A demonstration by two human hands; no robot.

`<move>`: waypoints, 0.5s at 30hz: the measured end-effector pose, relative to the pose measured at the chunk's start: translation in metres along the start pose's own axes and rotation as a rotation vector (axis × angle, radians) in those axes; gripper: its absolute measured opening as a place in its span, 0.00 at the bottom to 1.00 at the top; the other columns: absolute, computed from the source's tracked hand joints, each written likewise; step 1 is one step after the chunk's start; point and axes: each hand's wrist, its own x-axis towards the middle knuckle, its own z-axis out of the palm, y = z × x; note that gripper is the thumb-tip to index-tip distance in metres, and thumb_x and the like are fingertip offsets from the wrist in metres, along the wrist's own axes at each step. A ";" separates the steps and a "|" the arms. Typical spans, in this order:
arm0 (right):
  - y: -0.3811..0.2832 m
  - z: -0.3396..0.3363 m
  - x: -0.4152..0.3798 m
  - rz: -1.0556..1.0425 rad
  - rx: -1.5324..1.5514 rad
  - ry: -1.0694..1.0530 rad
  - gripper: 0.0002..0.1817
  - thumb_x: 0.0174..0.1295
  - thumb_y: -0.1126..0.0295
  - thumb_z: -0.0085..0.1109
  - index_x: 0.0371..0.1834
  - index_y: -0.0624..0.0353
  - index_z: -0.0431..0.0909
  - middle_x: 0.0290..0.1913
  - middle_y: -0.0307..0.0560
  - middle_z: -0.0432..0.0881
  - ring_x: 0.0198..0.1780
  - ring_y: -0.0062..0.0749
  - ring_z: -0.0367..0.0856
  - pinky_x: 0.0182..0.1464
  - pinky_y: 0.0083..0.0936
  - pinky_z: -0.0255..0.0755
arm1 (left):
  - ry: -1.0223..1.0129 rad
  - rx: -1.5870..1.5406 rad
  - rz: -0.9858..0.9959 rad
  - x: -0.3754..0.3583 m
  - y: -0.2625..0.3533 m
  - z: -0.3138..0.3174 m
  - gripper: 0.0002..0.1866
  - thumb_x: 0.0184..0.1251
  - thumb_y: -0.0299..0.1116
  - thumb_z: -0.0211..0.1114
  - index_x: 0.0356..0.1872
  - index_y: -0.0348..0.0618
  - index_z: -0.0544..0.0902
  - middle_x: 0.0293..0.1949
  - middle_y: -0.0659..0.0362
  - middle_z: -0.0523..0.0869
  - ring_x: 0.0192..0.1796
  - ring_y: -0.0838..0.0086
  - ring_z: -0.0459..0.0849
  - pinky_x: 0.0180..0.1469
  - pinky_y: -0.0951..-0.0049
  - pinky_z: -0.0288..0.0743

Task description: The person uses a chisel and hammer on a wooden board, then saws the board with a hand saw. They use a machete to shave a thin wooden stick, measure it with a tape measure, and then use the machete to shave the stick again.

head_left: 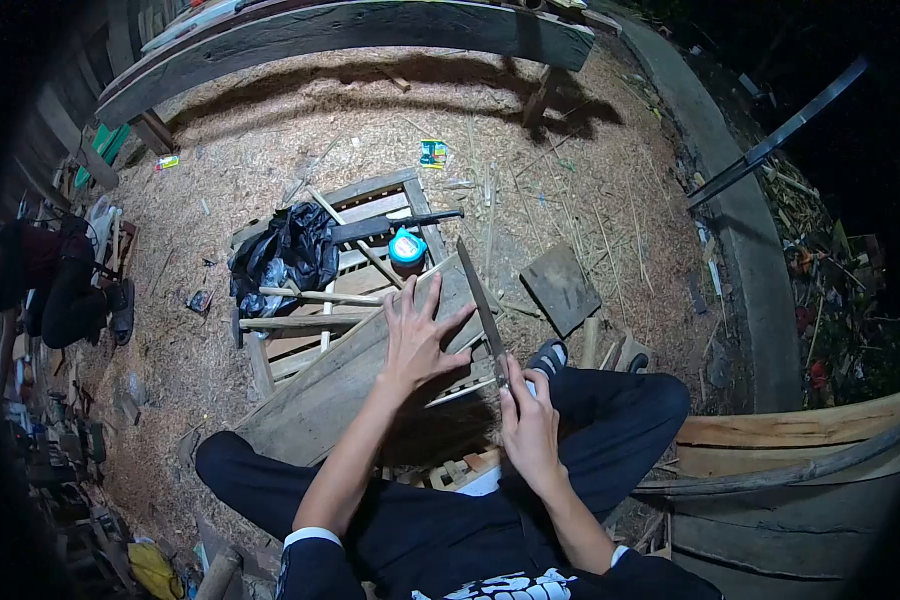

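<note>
Outdoor night scene, ground covered in sawdust and straw (300,130), lit from above, dark beyond the edges. Head view only: person seated, dark trousers, knees spread at lower centre, dark top with white print at bottom edge, print not readable. Left hand (417,335) at centre frame, fingers spread wide, palm pressed flat on a grey wooden plank (350,375) that runs diagonally from lower left up toward centre; not gripping anything, just bearing down. Right hand (530,430) right of centre, fingers closed around the handle of a long knife (482,305), blade pointing up-frame and angled slightly left, lying just beside the plank's upper end near the left fingertips; whether the edge touches the wood cannot be told. Plank rests on a slatted wooden pallet (370,195) in mid frame. On the pallet: black plastic bag (285,250) at its left, blue tape measure (407,246) near its upper right, label too small to read, dark bar (395,225) just above it, loose sticks (320,297) across the slats. Flat dark board (560,288) on the ground right of the blade. Shoe (547,357) just above the right hand. Small colourful packet (432,152) at upper centre, print illegible. Heavy beam (350,30) across the top. Concrete kerb (730,200) curving down the right. Another person's dark-clad leg (70,300) at the left edge.
</note>
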 end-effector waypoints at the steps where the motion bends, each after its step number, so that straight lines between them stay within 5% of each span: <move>1: 0.002 0.003 0.005 -0.049 0.002 0.025 0.27 0.78 0.73 0.56 0.79 0.52 0.72 0.58 0.62 0.80 0.52 0.65 0.87 0.50 0.49 0.82 | 0.002 0.005 0.001 -0.001 0.000 0.002 0.43 0.48 0.70 0.75 0.73 0.87 0.80 0.87 0.46 0.58 0.83 0.35 0.56 0.75 0.23 0.48; 3: 0.000 0.004 0.018 -0.030 -0.016 0.007 0.27 0.78 0.73 0.56 0.79 0.52 0.73 0.58 0.62 0.80 0.53 0.65 0.87 0.51 0.49 0.82 | 0.038 -0.004 0.010 -0.002 -0.001 0.003 0.40 0.49 0.67 0.75 0.70 0.81 0.84 0.86 0.47 0.60 0.82 0.35 0.58 0.75 0.31 0.50; 15: 0.002 -0.004 -0.004 -0.040 0.026 0.015 0.26 0.78 0.73 0.57 0.78 0.52 0.74 0.58 0.63 0.81 0.51 0.65 0.87 0.51 0.47 0.82 | 0.031 0.027 0.012 -0.001 0.001 -0.002 0.40 0.50 0.70 0.74 0.70 0.83 0.84 0.86 0.46 0.61 0.81 0.36 0.59 0.75 0.30 0.50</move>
